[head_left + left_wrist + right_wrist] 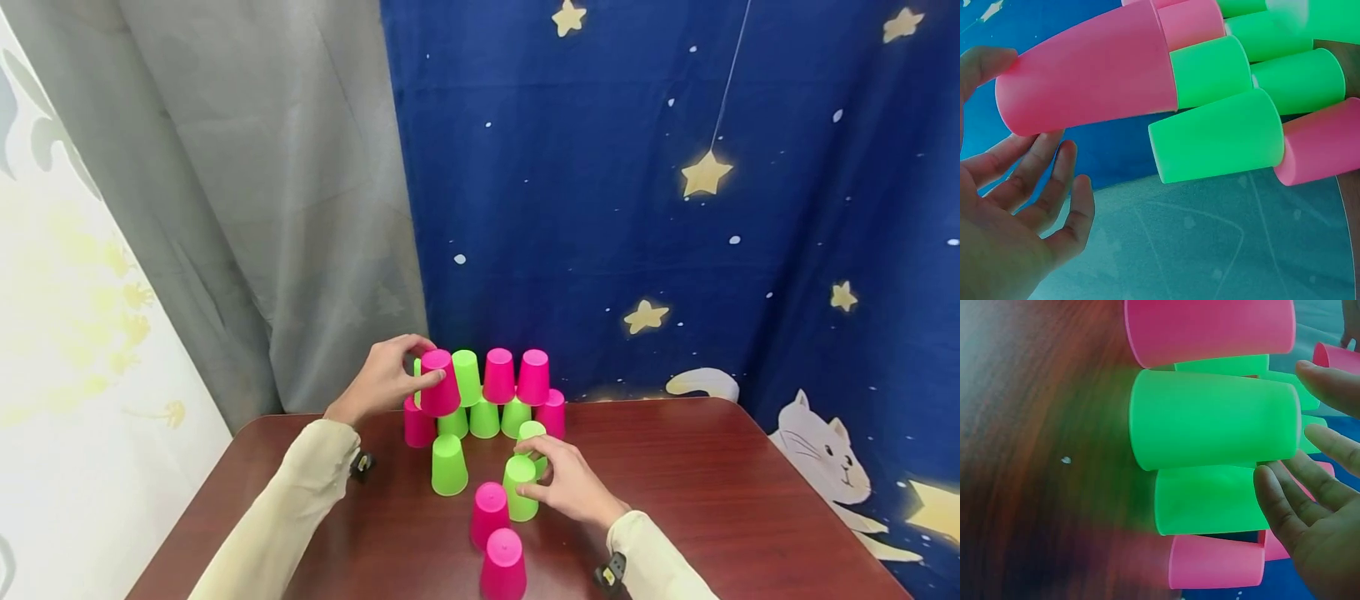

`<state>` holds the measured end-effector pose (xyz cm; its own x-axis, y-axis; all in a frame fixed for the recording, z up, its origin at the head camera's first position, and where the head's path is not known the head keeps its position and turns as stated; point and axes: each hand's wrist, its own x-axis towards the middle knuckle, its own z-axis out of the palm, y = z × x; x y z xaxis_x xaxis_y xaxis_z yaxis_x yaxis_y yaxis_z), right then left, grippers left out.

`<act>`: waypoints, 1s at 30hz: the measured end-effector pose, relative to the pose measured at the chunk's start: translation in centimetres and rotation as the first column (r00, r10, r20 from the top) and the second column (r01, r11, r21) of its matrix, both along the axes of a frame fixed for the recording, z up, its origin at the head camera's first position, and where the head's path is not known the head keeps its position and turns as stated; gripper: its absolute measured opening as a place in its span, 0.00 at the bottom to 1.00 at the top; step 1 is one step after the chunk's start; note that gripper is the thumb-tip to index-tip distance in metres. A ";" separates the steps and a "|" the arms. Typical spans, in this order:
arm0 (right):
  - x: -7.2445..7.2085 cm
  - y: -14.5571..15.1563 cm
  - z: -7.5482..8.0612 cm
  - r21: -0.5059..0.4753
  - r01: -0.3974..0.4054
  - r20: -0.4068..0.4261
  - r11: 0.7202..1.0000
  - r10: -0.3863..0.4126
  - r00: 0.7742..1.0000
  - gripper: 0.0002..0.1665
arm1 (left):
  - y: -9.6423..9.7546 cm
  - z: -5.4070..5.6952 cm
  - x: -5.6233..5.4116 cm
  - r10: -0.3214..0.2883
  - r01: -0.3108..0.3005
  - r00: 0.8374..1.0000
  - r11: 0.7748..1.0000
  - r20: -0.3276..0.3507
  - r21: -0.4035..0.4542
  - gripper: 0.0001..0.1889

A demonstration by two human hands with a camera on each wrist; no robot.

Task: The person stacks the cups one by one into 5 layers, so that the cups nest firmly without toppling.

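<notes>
My left hand [386, 379] pinches an upside-down pink cup [440, 396] near its closed top, thumb on one side and fingers on the other. The cup is level with the upper row, in front of a green cup [1216, 137] there. My right hand [573, 483] holds an upside-down green cup [519, 473] standing on the table, its thumb across the near side and its fingers round the far side. In the right wrist view this green cup [1216, 422] has the fingertips at its closed end. Another green cup [532, 429] stands just behind it.
Upside-down cups form two stacked rows at the table's back, with pink cups [498, 377] among the upper ones. A lone green cup [449, 467] stands in front of them. Two pink cups [504, 567] are near the front. Curtains [525, 208] hang behind the brown table [675, 483].
</notes>
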<state>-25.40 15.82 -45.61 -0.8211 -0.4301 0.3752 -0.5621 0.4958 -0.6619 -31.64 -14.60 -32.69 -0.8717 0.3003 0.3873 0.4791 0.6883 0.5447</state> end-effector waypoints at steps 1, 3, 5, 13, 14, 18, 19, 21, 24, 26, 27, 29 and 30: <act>0.0 0.0 -0.2 0.001 0.002 0.004 1.000 -0.002 1.000 0.28 | 0.0 0.0 -0.2 0.002 -0.002 1.000 1.000 -0.001 0.009 0.23; 0.1 0.0 -0.5 0.000 0.000 0.014 1.000 0.000 1.000 0.28 | 0.1 0.1 -0.6 0.004 -0.004 1.000 1.000 -0.008 0.022 0.23; 0.1 0.0 -0.7 -0.004 0.003 0.022 1.000 -0.003 1.000 0.28 | 0.3 0.3 -0.9 0.004 -0.003 1.000 1.000 -0.017 0.028 0.23; 0.1 -0.1 -1.3 -0.024 0.019 0.041 1.000 -0.018 0.999 0.27 | 0.8 1.2 -1.9 0.010 -0.008 1.000 0.998 -0.024 0.068 0.23; 0.1 -0.1 -1.3 -0.028 0.019 0.042 0.999 -0.018 0.999 0.27 | 0.9 1.3 -2.1 0.009 -0.007 1.000 0.997 -0.024 0.071 0.23; 0.1 -0.1 -1.4 -0.033 0.023 0.054 0.999 -0.021 0.998 0.27 | 1.0 1.9 -2.7 0.016 -0.013 0.999 0.997 -0.043 0.071 0.22; 0.1 -0.2 -1.5 -0.030 0.026 0.054 0.999 -0.025 0.998 0.27 | 1.1 2.0 -2.8 0.022 -0.018 0.999 0.997 -0.049 0.070 0.22; 0.1 -0.2 -1.5 -0.029 0.035 0.056 0.999 -0.033 0.998 0.26 | 1.2 2.3 -3.1 0.036 -0.033 0.998 0.997 -0.056 0.067 0.23; 0.0 -0.1 -1.6 -0.024 0.048 0.050 0.999 -0.046 0.998 0.25 | 1.4 2.4 -3.6 0.063 -0.059 0.996 0.996 -0.058 0.062 0.24; 0.0 -0.1 -1.6 -0.023 0.050 0.048 0.998 -0.049 0.998 0.25 | 1.5 2.3 -3.9 0.079 -0.076 0.995 0.996 -0.061 0.056 0.25; 0.0 -0.1 -1.6 -0.024 0.049 0.050 0.999 -0.048 0.998 0.25 | 1.5 2.2 -4.1 0.088 -0.085 0.994 0.995 -0.062 0.051 0.26; 0.1 -0.2 -1.6 -0.026 0.049 0.056 0.998 -0.047 0.997 0.25 | 1.5 2.0 -4.4 0.107 -0.105 0.992 0.994 -0.059 0.044 0.27; 0.1 -0.2 -1.6 -0.027 0.049 0.062 0.998 -0.047 0.997 0.25 | 1.6 1.9 -4.6 0.117 -0.115 0.992 0.993 -0.056 0.041 0.27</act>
